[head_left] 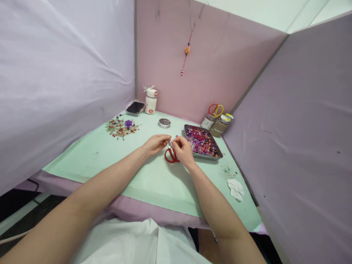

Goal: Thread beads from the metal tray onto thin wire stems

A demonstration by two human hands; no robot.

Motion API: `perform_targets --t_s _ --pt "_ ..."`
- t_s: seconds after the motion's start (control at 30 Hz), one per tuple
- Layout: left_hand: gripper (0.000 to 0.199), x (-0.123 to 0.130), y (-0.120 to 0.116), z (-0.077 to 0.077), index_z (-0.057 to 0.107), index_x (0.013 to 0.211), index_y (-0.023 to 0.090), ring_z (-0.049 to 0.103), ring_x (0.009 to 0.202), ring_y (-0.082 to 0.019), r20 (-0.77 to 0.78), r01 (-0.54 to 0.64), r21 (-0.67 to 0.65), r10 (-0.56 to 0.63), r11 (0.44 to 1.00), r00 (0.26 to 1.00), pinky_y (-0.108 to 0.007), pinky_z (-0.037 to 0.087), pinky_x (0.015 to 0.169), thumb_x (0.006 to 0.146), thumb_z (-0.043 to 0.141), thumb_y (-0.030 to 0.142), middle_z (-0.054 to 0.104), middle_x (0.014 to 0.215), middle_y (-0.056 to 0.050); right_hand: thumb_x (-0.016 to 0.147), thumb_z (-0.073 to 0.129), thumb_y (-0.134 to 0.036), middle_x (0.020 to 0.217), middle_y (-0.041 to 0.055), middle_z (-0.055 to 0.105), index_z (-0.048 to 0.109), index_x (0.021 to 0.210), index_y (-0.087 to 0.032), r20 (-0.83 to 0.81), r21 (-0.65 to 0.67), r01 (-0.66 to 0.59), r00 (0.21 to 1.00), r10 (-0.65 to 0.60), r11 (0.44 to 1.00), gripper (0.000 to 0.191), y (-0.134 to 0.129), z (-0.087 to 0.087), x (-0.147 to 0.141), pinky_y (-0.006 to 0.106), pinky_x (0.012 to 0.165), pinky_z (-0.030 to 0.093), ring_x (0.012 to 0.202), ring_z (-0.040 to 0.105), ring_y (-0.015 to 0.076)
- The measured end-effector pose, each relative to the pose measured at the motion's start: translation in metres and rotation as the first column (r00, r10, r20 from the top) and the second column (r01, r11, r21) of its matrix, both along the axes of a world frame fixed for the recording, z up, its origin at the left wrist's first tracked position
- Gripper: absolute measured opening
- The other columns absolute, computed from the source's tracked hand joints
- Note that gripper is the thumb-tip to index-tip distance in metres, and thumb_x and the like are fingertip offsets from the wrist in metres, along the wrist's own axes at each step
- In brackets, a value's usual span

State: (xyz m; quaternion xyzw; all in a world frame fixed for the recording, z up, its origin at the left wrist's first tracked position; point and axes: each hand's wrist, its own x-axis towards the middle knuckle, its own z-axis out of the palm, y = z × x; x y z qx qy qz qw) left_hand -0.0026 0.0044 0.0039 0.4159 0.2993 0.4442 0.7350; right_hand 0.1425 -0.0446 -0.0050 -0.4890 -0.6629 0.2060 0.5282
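My left hand [157, 143] and my right hand [183, 149] are close together above the middle of the green tabletop [148, 187]. Both have thumb and forefinger pinched; whatever lies between the fingertips is too small to make out. Directly under the fingertips are scissors with red handles [171, 161], partly covered by my right hand. Right of that hand stands a dark metal tray [206, 157] full of purple, red and orange beads [200, 141]. A small round dish [164, 123] sits beyond my left hand.
Beaded strands [119, 129] with a purple bead flower [128, 123] lie at left. Behind stand a phone [135, 107], a white bottle [150, 102] and two jars [220, 126], one holding scissors [216, 110]. A beaded pendant [187, 50] hangs at the back; white gloves [235, 190] lie right.
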Motion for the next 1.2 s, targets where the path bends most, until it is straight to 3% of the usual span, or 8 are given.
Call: perform_targets --t_s 0.1,0.27,0.47,0.7,0.83,1.2 --pt "0.019 -0.0012 -0.0035 0.0005 0.068 0.074 0.013 0.052 0.064 -0.008 -0.079 -0.005 0.078 0.011 0.997 0.997 -0.022 0.038 0.060 0.061 0.077 0.023 0.062 0.072 -0.002 0.080 0.053 -0.030 0.072 -0.0008 0.053 0.056 0.080 -0.020 0.004 -0.010 0.016 1.000 -0.016 1.000 0.010 -0.0002 0.0013 0.0007 0.026 0.060 0.040 0.062 0.047 0.0124" --pt "0.023 0.0000 -0.0061 0.0001 0.070 0.076 0.015 0.051 0.067 -0.010 -0.199 0.039 0.171 -0.004 0.985 0.980 -0.024 0.036 0.061 0.060 0.077 0.030 0.063 0.076 -0.003 0.079 0.053 -0.027 0.091 0.0022 0.052 0.058 0.098 -0.020 0.000 0.027 0.068 0.998 -0.068 0.997 0.021 0.0001 0.0044 0.0027 0.026 0.057 0.041 0.060 0.047 0.0102" --pt "0.022 0.0028 -0.0038 -0.0039 0.071 0.073 0.016 0.051 0.068 -0.012 -0.227 0.022 0.233 0.033 0.972 0.973 -0.026 0.037 0.066 0.058 0.076 0.032 0.063 0.072 -0.003 0.080 0.052 -0.026 0.087 0.0019 0.053 0.057 0.081 -0.020 0.022 0.049 0.066 0.997 -0.067 0.997 0.008 -0.0008 0.0051 0.0019 0.027 0.060 0.042 0.062 0.048 0.0107" --pt "0.019 0.0044 -0.0068 -0.0019 0.071 0.071 0.016 0.050 0.065 -0.012 -0.223 -0.083 0.287 0.151 0.954 0.963 -0.027 0.038 0.067 0.059 0.075 0.031 0.065 0.068 -0.003 0.082 0.053 -0.030 0.081 0.0012 0.052 0.053 0.075 -0.020 0.026 0.049 0.072 0.997 -0.074 0.996 0.012 0.0018 0.0021 0.0039 0.027 0.064 0.042 0.068 0.049 0.0127" --pt "0.021 0.0030 -0.0062 -0.0008 0.073 0.074 0.016 0.050 0.066 -0.012 -0.248 -0.121 0.253 0.185 0.960 0.951 -0.027 0.037 0.067 0.059 0.076 0.031 0.067 0.073 -0.005 0.083 0.052 -0.033 0.083 0.0017 0.053 0.053 0.078 -0.020 0.000 0.054 0.109 0.994 -0.109 0.993 0.013 0.0038 0.0008 0.0065 0.028 0.068 0.042 0.074 0.050 0.0142" --pt "0.021 0.0031 -0.0038 0.0014 0.070 0.069 0.011 0.045 0.059 -0.007 -0.095 -0.081 0.077 0.088 0.994 0.992 -0.025 0.035 0.060 0.055 0.079 0.023 0.062 0.068 -0.003 0.083 0.046 -0.033 0.076 0.0005 0.050 0.045 0.079 -0.022 -0.110 -0.007 0.204 0.973 -0.203 0.979 0.012 0.0069 -0.0024 0.0049 0.029 0.067 0.038 0.075 0.047 0.0158"
